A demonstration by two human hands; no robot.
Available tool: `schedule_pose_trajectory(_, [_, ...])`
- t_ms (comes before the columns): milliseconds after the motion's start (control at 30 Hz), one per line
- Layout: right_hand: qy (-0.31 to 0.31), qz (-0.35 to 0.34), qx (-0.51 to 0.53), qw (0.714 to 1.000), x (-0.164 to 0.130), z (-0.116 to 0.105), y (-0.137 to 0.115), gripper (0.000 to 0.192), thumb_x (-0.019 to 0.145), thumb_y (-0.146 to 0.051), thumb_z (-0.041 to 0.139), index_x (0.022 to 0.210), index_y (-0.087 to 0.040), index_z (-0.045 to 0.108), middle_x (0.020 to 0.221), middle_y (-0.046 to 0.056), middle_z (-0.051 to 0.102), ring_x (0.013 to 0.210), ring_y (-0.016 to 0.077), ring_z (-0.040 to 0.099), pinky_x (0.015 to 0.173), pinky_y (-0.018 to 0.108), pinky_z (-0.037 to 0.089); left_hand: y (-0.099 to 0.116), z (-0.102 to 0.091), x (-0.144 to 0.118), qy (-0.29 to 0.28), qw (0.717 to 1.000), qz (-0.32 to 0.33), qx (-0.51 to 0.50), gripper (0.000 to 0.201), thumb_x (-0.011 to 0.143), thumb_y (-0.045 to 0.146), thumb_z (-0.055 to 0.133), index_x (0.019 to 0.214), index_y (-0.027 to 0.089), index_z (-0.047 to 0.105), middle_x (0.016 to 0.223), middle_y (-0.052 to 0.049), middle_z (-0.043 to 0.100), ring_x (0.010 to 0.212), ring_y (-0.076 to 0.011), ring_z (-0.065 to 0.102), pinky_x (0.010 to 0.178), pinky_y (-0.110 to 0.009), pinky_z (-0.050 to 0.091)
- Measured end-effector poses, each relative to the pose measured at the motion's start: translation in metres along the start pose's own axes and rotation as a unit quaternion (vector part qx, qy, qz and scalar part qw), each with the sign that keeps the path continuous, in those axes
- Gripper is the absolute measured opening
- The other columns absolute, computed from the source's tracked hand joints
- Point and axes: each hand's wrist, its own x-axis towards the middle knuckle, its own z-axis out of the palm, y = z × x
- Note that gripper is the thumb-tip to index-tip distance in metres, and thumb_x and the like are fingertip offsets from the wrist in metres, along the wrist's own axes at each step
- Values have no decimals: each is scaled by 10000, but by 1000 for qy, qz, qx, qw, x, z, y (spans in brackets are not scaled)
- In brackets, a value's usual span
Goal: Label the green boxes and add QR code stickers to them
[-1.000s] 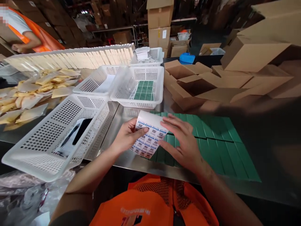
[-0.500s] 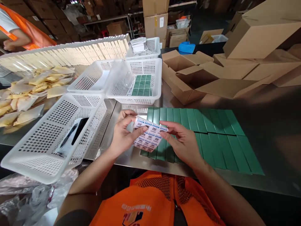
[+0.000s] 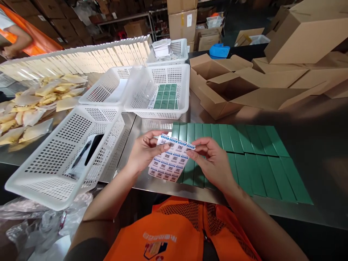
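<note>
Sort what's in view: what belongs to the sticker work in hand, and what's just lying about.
In hand:
left hand and right hand on the sticker sheet
green boxes beneath it

Lying about:
white baskets
open cardboard cartons
yellow pouches
blue tape dispenser

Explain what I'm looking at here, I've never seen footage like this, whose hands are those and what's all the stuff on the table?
There is no machine here. A camera worn on a person's head looks down at their own two bare hands. The left hand and right hand together hold a sheet of stickers printed with small square codes; the right fingers pinch its upper edge. Below lies a metal table with rows of green boxes. Left of them stand white baskets; one holds more green boxes. Cardboard boxes sit behind. Another person's arm shows far left.
</note>
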Motion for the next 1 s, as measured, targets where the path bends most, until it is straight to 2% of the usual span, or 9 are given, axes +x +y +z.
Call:
schedule_pose_trajectory(100, [14,-70,-47,996,1,5,1,78,891,-308,694,920,-253,647,855,4,724,792,184,696,695,317,544,-8,-9,8,-10,1000,-21,-4,266,610,353,917,717,179,745,713,-32,759,593,-157,668,549,-265,539])
schedule_pose_trajectory(200, [20,-139,-55,988,6,10,-3,49,916,-244,660,879,-263,685,984,19,710,944,190,672,807,342,544,-12,-27,22,11,999,-26,-29,269,574,343,933,689,175,756,698,-32,754,587,-152,654,553,-262,532])
schedule_pose_trajectory(267, [33,-141,-4,990,15,11,-5,52,909,-241,668,865,-263,684,989,17,696,972,185,659,829,341,545,-14,-45,36,39,996,-45,-67,297,534,317,945,691,163,744,678,-28,743,568,-148,648,539,-251,527])
schedule_pose_trajectory(433, [53,-26,90,994,63,11,8,131,829,-322,746,900,-238,674,859,1,693,807,154,648,771,320,552,-26,-93,70,104,979,-91,-148,215,548,184,822,688,154,662,601,17,687,509,-108,609,478,-182,478])
schedule_pose_trajectory(567, [-12,114,63,991,102,15,26,169,765,-271,779,843,-205,644,690,-20,647,645,122,613,656,275,547,-46,-111,78,79,976,-131,-158,150,577,161,735,660,147,610,579,6,666,487,-119,596,455,-195,468])
schedule_pose_trajectory(667, [-30,210,32,977,118,26,34,360,729,-156,779,1013,-228,569,626,-55,626,590,126,621,585,251,547,-53,-117,76,66,975,-150,-151,171,593,170,746,685,144,604,574,7,657,481,-121,594,447,-195,458])
schedule_pose_trajectory(767, [-6,261,3,965,125,39,39,539,695,-85,783,1084,-249,447,611,-73,626,550,139,627,526,238,545,-52,-120,74,91,972,-143,-160,207,599,191,759,744,145,619,597,10,666,485,-117,594,445,-191,449])
schedule_pose_trajectory(867, [15,275,-21,961,128,47,42,515,696,-63,780,1007,-250,414,615,-67,621,530,141,631,487,232,541,-50,-116,71,95,971,-135,-175,244,588,214,790,766,147,638,633,5,686,513,-124,608,473,-202,460])
schedule_pose_trajectory(1000, [17,280,-35,959,129,48,45,477,729,-51,748,977,-249,392,622,-57,631,548,138,646,494,226,557,-51,-108,65,47,971,-153,-178,280,574,258,835,762,147,659,638,-1,693,526,-127,608,503,-215,469])
